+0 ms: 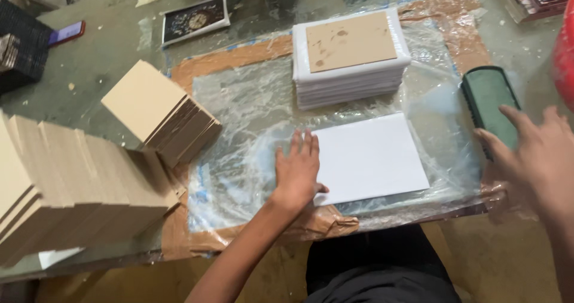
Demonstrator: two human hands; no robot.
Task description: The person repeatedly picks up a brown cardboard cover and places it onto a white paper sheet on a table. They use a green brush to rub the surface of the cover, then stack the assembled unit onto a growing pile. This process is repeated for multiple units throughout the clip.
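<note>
Left hand point(297, 168) lies flat, fingers spread, pinning the left edge of a thin white rectangular sheet point(371, 158) on the plastic-covered desk point(239, 117). Right hand point(535, 153), open and empty, hovers over a dark green brush point(487, 96). Light, bendy, probably slippery: lift by an edge.

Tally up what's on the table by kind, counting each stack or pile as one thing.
Single white sheet under the left hand: 1
Stack of white sheets with a brown board on top: 1
Tan card piles: 2
Dark green brush by the right hand: 1
Picture card: 1
Phone: 1
Total: 7
</note>
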